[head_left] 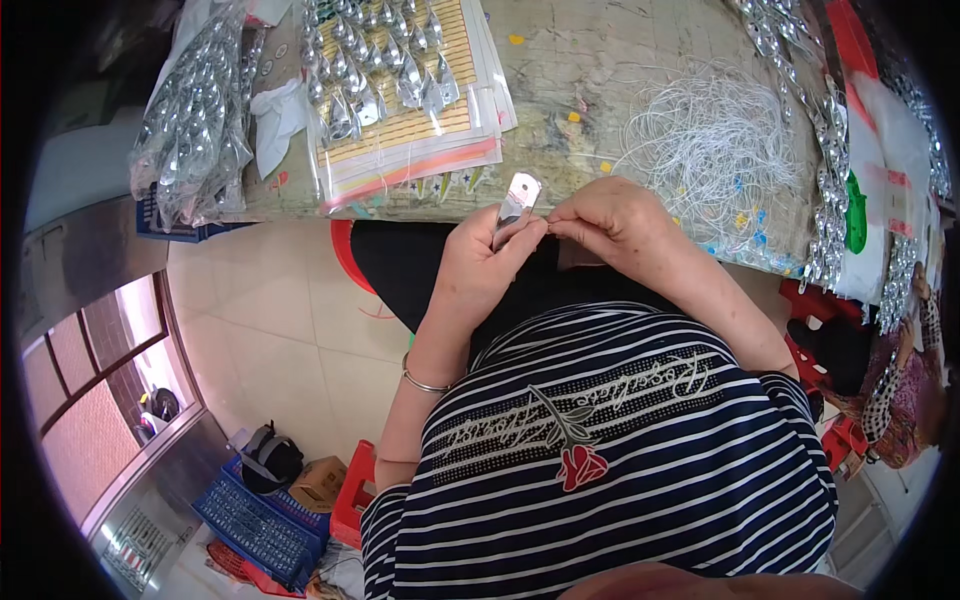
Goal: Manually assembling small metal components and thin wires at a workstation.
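Observation:
Near the table's front edge, my left hand (474,264) grips a flat, shiny silver metal piece (522,191) with a rounded end and a small hole. The piece sticks up between thumb and fingers. My right hand (618,222) is closed in a pinch, its fingertips meeting the left thumb tip; whatever lies between them is too small to make out. Beyond the right hand lies a tangled heap of thin white strings (715,150), with small blue and yellow bits along its near side. Beyond the left hand, rows of silver twisted drops (385,70) rest on a striped yellow sheet (455,35).
Bundles of silver twisted pieces hang over the table (570,60) edge at left (195,130) and right (830,180). A crumpled white tissue (278,122) lies by the left bundle. Blue crates (262,520) and a cardboard box (318,483) stand on the floor. Another person (890,390) sits at right.

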{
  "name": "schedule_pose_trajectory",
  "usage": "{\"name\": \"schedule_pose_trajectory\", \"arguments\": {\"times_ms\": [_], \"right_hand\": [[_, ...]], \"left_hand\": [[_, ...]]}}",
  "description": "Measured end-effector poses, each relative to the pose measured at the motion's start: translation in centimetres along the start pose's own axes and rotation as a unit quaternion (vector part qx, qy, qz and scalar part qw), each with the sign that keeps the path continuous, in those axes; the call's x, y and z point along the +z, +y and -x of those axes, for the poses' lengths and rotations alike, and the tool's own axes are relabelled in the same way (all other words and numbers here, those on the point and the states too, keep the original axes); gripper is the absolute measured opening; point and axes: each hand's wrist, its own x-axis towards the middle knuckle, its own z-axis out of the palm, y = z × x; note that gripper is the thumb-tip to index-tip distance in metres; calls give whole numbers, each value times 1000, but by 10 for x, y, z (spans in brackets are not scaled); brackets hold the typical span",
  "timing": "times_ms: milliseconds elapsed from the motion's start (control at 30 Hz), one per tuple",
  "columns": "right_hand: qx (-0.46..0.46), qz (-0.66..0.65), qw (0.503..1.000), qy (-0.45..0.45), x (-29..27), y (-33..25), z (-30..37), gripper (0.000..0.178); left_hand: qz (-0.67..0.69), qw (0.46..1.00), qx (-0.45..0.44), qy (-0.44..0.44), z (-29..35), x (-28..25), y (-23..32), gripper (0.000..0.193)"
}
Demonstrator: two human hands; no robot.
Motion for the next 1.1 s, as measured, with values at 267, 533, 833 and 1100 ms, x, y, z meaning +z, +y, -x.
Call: {"name": "schedule_pose_trajectory", "arguments": {"times_ms": [267, 533, 833, 1100], "right_hand": [[188, -167, 965, 68, -16, -14, 6, 10], [291, -319, 900, 57, -15, -24, 4, 9], [213, -166, 959, 89, -7, -14, 6, 5], [207, -148, 963, 92, -5, -14, 7, 6]], "left_hand": [[91, 996, 20, -15, 0, -5, 2, 30], [114, 992, 44, -13, 4, 8, 2, 40], [168, 985, 45, -7, 5, 6, -3, 40], [197, 980, 41, -4, 6, 4, -5, 42]]}}
